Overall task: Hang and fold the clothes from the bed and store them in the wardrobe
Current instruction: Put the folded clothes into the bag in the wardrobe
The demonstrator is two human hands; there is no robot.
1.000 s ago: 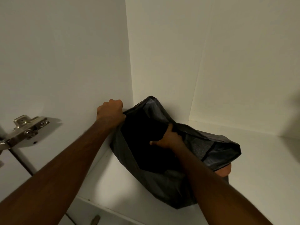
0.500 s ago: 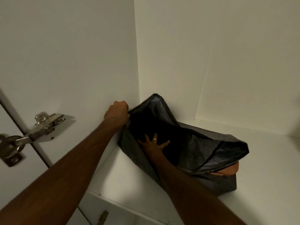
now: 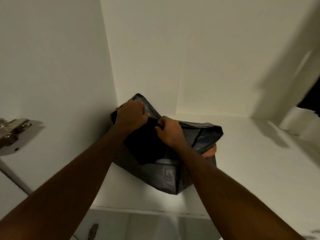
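Two hands meet over the mouth of a dark grey fabric storage bag point(image 3: 170, 177) on a white wardrobe shelf point(image 3: 251, 161). The left hand point(image 3: 132, 114) has its fingers curled over the bag's back rim, up near the corner of the wardrobe. The right hand point(image 3: 170, 132), just beside it at about three o'clock, pinches a black folded garment point(image 3: 143, 148) at its upper edge. That garment sits inside the bag, directly below both hands at six o'clock from them, its flat face turned up toward the opening and its long axis running from roughly eleven o'clock down to five o'clock. The bag itself is slumped and tilted, its mouth facing the person, its length stretching from the left corner out toward three o'clock. Something orange-brown point(image 3: 210, 152) peeks out under the bag's right flap; what it is cannot be told.

Outward from there, the shelf is plain white, closed in by white side and back panels point(image 3: 207, 58). At nine o'clock a metal door hinge point(image 3: 13, 131) is fixed to the left panel. A dark shape point(image 3: 311, 99) cuts in at the right edge, blurred.
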